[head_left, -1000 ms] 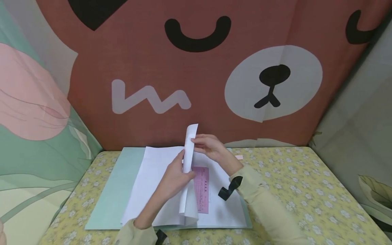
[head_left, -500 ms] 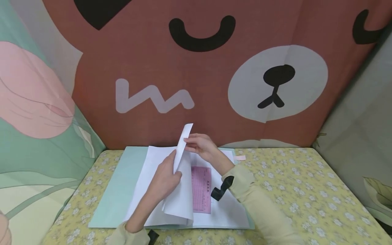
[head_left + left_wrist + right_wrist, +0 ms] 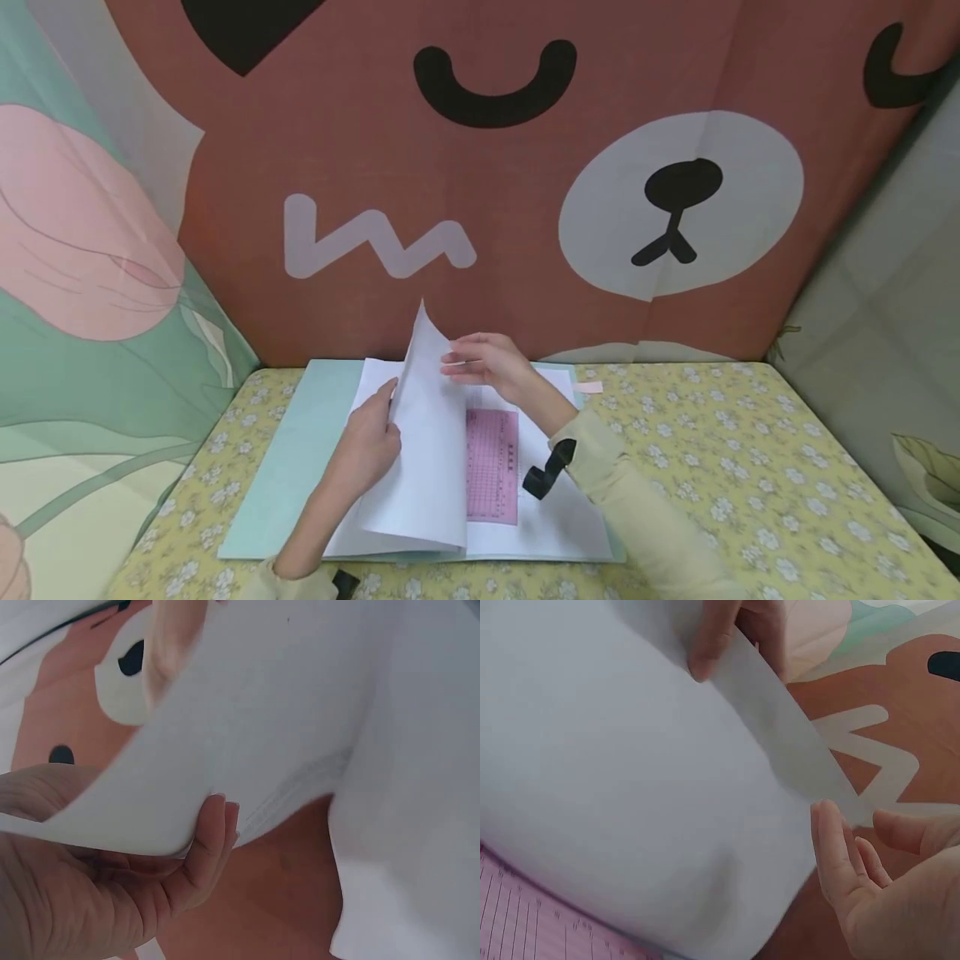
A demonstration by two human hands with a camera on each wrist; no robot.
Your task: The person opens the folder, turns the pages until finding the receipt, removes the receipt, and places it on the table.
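A mint-green folder (image 3: 273, 492) lies spread on the table with white sheets in it. My left hand (image 3: 365, 442) holds the left edge of a lifted white page (image 3: 429, 467) between thumb and fingers; in the left wrist view, the fingers (image 3: 206, 844) curl round that edge. The page bows upward, its far corner standing high. My right hand (image 3: 491, 367) is at the page's upper right side, fingers fairly straight and thumb apart (image 3: 832, 855); whether the fingertips touch the paper is unclear. A pink printed slip (image 3: 492, 467) lies on the right-hand sheet, partly covered by the page.
A yellow flowered cloth (image 3: 720, 467) covers the table. Behind it hangs a curtain (image 3: 510, 250) with a bear print. A small pale pink tab (image 3: 588, 387) sticks out at the folder's right edge. Black straps (image 3: 551, 468) hang at the cuffs.
My left hand has moved left and down with the page edge, unrolling the page into a wide leaf over the left side. The right hand stays near the top, its fingers now straighter.
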